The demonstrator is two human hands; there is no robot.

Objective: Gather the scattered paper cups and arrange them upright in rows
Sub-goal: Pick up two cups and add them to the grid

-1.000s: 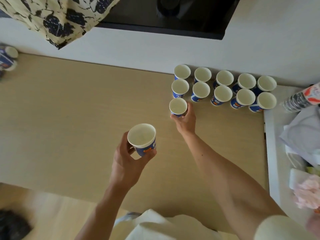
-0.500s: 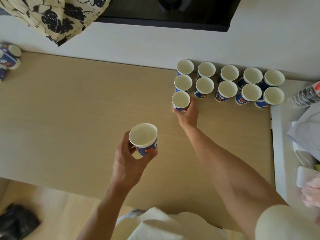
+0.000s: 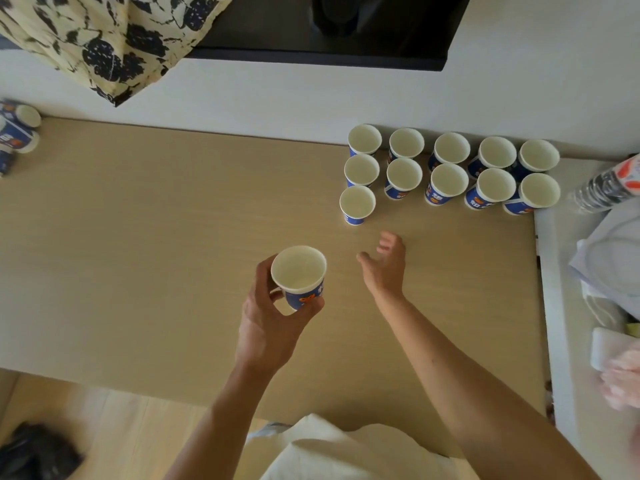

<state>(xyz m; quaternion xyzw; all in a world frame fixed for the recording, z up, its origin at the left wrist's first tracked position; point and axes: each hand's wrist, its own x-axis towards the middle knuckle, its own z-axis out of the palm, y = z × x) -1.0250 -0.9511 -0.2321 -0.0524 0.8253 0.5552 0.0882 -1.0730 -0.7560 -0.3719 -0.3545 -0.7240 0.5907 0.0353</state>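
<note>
The tan table (image 3: 138, 237) carries eleven upright cups (image 3: 403, 174) just beyond my right hand (image 3: 386, 268): two rows of five, and one cup (image 3: 357, 203) starting a third. Far out past my left hand (image 3: 273, 313), a few more cups (image 3: 19, 133) sit at its far corner.

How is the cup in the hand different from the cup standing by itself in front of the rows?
The held cup is gripped by the left hand; the front cup stands on the table, untouched. The held cup is away from the rows; the front cup sits beside their left end. Both are blue outside, white inside, empty, open end up.
</note>
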